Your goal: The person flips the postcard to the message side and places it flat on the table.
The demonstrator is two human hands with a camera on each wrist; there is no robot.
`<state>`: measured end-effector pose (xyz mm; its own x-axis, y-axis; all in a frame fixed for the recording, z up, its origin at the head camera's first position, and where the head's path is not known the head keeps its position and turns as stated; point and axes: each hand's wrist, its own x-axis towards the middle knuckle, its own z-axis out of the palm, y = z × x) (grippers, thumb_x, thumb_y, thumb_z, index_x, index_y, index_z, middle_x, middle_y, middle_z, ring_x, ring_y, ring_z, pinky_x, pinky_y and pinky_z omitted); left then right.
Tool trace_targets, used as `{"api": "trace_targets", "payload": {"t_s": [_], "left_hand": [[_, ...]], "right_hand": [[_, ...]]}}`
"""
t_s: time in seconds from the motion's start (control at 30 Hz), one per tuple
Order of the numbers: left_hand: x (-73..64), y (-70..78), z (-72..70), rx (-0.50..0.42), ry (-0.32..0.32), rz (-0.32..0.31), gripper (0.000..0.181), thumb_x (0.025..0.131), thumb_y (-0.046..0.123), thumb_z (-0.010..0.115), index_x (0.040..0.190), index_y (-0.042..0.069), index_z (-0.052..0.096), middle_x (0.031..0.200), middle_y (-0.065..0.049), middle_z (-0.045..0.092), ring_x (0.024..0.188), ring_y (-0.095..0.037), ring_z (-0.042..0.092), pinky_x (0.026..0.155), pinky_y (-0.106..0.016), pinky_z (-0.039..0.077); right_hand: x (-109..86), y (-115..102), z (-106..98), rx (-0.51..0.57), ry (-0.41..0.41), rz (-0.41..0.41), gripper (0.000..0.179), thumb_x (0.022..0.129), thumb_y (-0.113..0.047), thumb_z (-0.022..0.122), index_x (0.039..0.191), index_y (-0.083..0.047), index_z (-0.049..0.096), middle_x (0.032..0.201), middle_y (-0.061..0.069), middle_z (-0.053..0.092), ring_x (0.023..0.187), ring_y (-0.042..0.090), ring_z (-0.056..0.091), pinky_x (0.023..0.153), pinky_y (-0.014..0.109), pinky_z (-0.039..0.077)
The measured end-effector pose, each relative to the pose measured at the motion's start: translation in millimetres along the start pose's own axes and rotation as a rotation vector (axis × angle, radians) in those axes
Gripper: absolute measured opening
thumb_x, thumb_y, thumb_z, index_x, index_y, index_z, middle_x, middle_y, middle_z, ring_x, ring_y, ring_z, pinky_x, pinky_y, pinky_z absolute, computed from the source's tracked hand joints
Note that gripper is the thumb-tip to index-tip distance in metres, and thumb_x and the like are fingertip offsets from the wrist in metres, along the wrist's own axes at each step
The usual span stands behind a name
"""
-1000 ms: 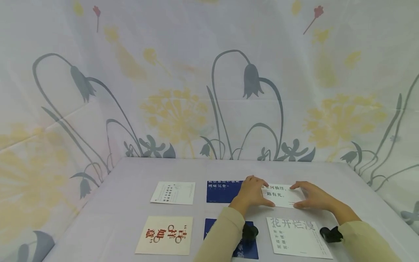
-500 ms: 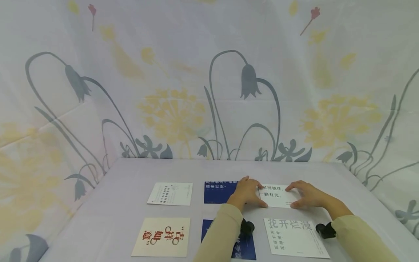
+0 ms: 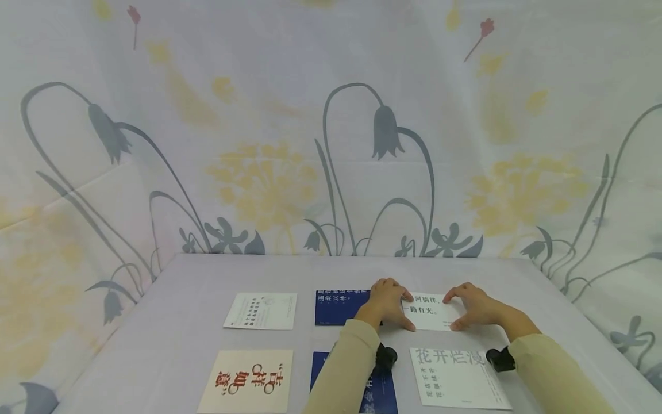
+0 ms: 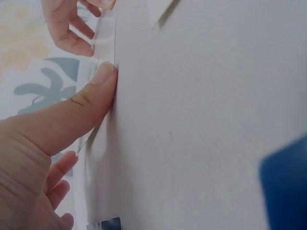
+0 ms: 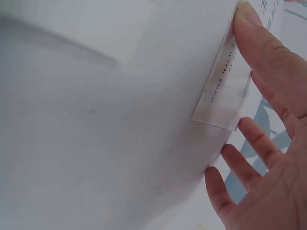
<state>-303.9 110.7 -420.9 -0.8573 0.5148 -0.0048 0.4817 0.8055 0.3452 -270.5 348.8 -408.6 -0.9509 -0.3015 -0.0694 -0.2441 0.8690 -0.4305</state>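
In the head view, a white card (image 3: 428,315) with dark printed characters lies between my two hands at the back right of the table. My left hand (image 3: 384,303) holds its left end, with the thumb (image 4: 103,76) along the near edge in the left wrist view. The right end is gripped by my right hand (image 3: 478,307). The right wrist view shows that thumb (image 5: 249,24) on the near edge of the card (image 5: 218,103), the lower fingers spread past its end. My left hand partly covers a blue card (image 3: 338,310).
Left of the blue card lies a white card (image 3: 262,311). In front are a cream card (image 3: 247,379) with red characters, another blue card (image 3: 381,399) partly under my left sleeve, and a white card (image 3: 459,382) with grey print. Flowered cloth (image 3: 279,126) hangs behind the table.
The head view has turned slightly, so the whole scene shifts left and a little down. Both hands stay at the white card, with hardly any movement against the table.
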Motion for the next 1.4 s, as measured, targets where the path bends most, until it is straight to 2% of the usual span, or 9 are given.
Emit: {"api": "trace_targets", "payload": {"t_s": [0.13, 0.3, 0.43, 0.53, 0.7, 0.83, 0.97, 1.1, 1.4], "left_hand": [[-2.0, 0.7, 0.5, -0.025, 0.028, 0.007, 0.056, 0.061, 0.048, 0.084, 0.111, 0.032, 0.065, 0.123, 0.006, 0.045, 0.116, -0.015, 0.04, 0.1, -0.029, 0.033], [-4.4, 4.6, 5.9, -0.161, 0.054, 0.018, 0.059, 0.06, 0.035, 0.087, 0.114, 0.025, 0.064, 0.127, 0.007, 0.037, 0.099, -0.009, 0.049, 0.084, -0.021, 0.044], [-5.8, 7.0, 8.7, -0.233, 0.086, 0.017, 0.061, 0.06, 0.027, 0.089, 0.115, 0.022, 0.063, 0.131, 0.009, 0.033, 0.077, -0.004, 0.05, 0.073, -0.017, 0.044], [-7.2, 7.7, 9.3, -0.269, 0.115, 0.01, 0.061, 0.06, 0.024, 0.089, 0.115, 0.021, 0.064, 0.133, 0.009, 0.033, 0.069, -0.002, 0.047, 0.067, -0.016, 0.042], [-8.8, 7.5, 10.3, -0.325, 0.163, 0.003, 0.059, 0.061, 0.016, 0.088, 0.115, 0.02, 0.064, 0.133, 0.008, 0.035, 0.067, -0.001, 0.045, 0.061, -0.015, 0.04], [-10.4, 7.3, 10.5, -0.443, 0.202, -0.012, 0.06, 0.06, 0.006, 0.087, 0.115, 0.016, 0.065, 0.131, 0.006, 0.037, 0.065, 0.0, 0.046, 0.059, -0.014, 0.041], [-12.7, 6.9, 9.1, -0.577, 0.244, -0.017, 0.061, 0.058, -0.002, 0.086, 0.114, 0.014, 0.066, 0.129, 0.002, 0.04, 0.065, 0.001, 0.049, 0.059, -0.013, 0.044], [-15.0, 6.1, 6.2, -0.653, 0.278, -0.009, 0.06, 0.058, -0.005, 0.085, 0.112, 0.014, 0.067, 0.121, 0.002, 0.045, 0.067, 0.0, 0.049, 0.06, -0.013, 0.046], [-21.8, 6.1, 2.2, -0.763, 0.339, -0.003, 0.056, 0.062, -0.007, 0.082, 0.11, 0.016, 0.065, 0.101, 0.008, 0.052, 0.072, -0.003, 0.053, 0.059, -0.015, 0.048]], "right_hand": [[-0.6, 0, 2, 0.007, 0.012, 0.009, 0.057, 0.061, -0.027, 0.086, 0.108, -0.009, 0.058, 0.114, 0.026, 0.042, 0.106, 0.048, 0.041, 0.087, 0.064, 0.035], [-8.8, 1, 6, -0.018, 0.064, 0.038, 0.065, 0.063, -0.031, 0.085, 0.115, -0.006, 0.055, 0.116, 0.034, 0.04, 0.104, 0.051, 0.042, 0.083, 0.063, 0.038], [-15.8, -1, 6, -0.024, 0.073, 0.058, 0.072, 0.067, -0.032, 0.083, 0.124, -0.004, 0.05, 0.117, 0.033, 0.047, 0.105, 0.049, 0.047, 0.081, 0.059, 0.042], [-20.2, -5, 4, -0.011, 0.083, 0.045, 0.07, 0.07, -0.025, 0.081, 0.127, -0.001, 0.048, 0.117, 0.032, 0.05, 0.102, 0.045, 0.052, 0.079, 0.055, 0.045], [-26.1, -8, 2, 0.029, 0.135, 0.018, 0.061, 0.071, -0.007, 0.078, 0.125, 0.002, 0.05, 0.111, 0.032, 0.05, 0.079, 0.027, 0.056, 0.064, 0.039, 0.047], [-29.1, -9, 3, 0.05, 0.183, -0.005, 0.057, 0.072, -0.001, 0.076, 0.123, 0.004, 0.051, 0.107, 0.031, 0.05, 0.07, 0.018, 0.054, 0.056, 0.031, 0.044], [-32.0, -11, 5, 0.037, 0.281, -0.016, 0.052, 0.071, 0.001, 0.074, 0.12, 0.003, 0.054, 0.105, 0.028, 0.053, 0.069, 0.017, 0.055, 0.055, 0.03, 0.044], [-34.6, -14, 5, 0.035, 0.376, -0.017, 0.049, 0.071, 0.003, 0.073, 0.117, 0.003, 0.056, 0.104, 0.025, 0.053, 0.07, 0.019, 0.054, 0.053, 0.027, 0.043], [-40.3, -25, 0, 0.115, 0.46, 0.047, 0.048, 0.077, 0.0, 0.071, 0.121, 0.004, 0.052, 0.108, 0.028, 0.052, 0.076, 0.027, 0.058, 0.05, 0.026, 0.044]]}}
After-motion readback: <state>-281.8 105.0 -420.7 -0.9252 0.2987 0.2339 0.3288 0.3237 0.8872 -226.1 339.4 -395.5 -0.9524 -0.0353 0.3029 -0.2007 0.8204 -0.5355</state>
